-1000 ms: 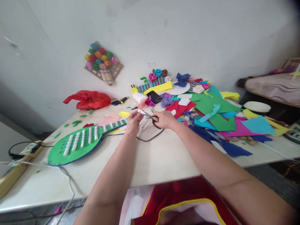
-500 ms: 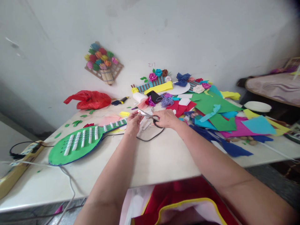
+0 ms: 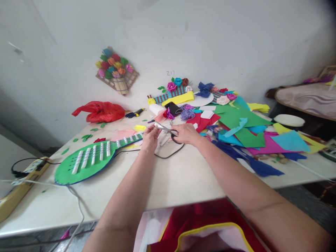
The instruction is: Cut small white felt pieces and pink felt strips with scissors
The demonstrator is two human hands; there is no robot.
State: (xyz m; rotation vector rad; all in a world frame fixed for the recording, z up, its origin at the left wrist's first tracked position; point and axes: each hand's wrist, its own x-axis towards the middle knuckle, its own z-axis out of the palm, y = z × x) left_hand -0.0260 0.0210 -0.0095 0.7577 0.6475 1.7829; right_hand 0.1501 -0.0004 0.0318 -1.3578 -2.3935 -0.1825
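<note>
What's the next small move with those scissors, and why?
Probably squeeze the scissors for one short snip: the right hand grips the black handles, and the blade tips reach the small pale piece pinched by the left hand. How far the blades are open is unclear.

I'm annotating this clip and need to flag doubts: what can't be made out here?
All in the head view:
- Whether the left hand holds anything at the tips of the scissors: too small, and fingers cover it.
- Scissors handles: mostly hidden inside the right hand's grip.
- Red writing on the wall: too small to read.
- Red cloth: cut off by the bottom edge.
</note>
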